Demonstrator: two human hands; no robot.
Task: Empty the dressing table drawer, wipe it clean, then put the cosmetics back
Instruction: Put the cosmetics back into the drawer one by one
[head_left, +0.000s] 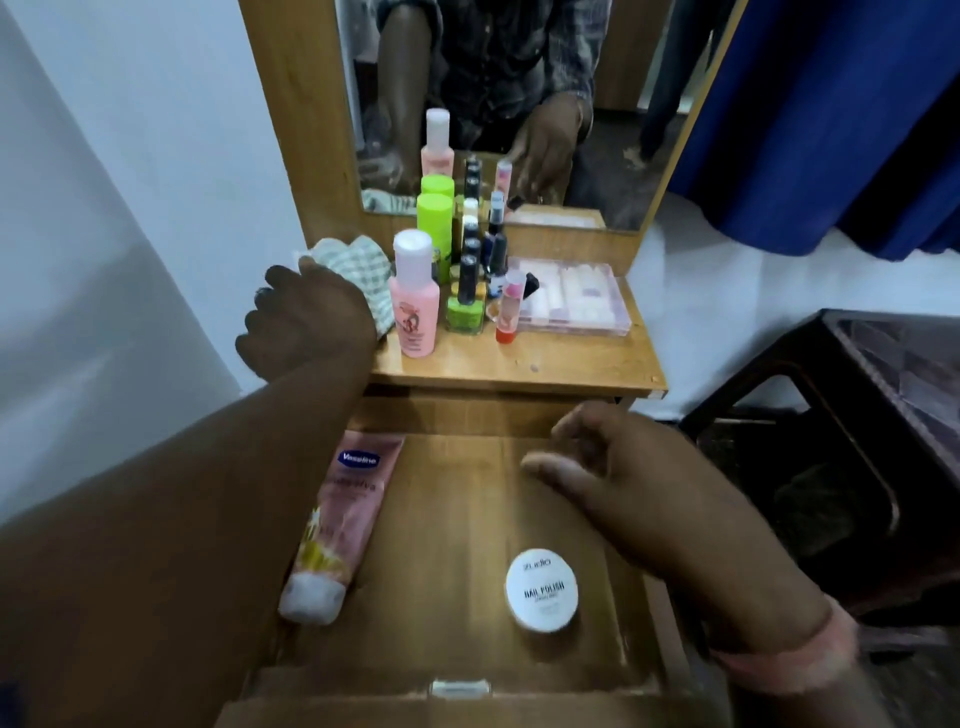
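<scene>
A small wooden dressing table was set against a white wall, with a mirror fixed above it and a blue curtain hung off to the right. The drawer was pulled out toward the camera.

Starting from the left: the left hand was held up at the table's left edge, fingers curled, with a checked cloth bunched just behind it. Whether the cloth was actually gripped couldn't be told, since the fingers were turned away. In the drawer's left side a pink Vaseline tube was laid lengthwise, white cap toward the front.

On the tabletop a pink bottle with a white cap was stood next to the cloth, then a green-capped bottle behind it, and a cluster of nail polish bottles packed close together. A pink and red lipstick-type tube was stood just right of those, touching a clear plastic case.

Down in the drawer, a round white nail polish remover tub was sat near the front right. The right hand was held over the drawer's right half, fingers loosely bent, nothing held. A dark stool was placed at far right.
</scene>
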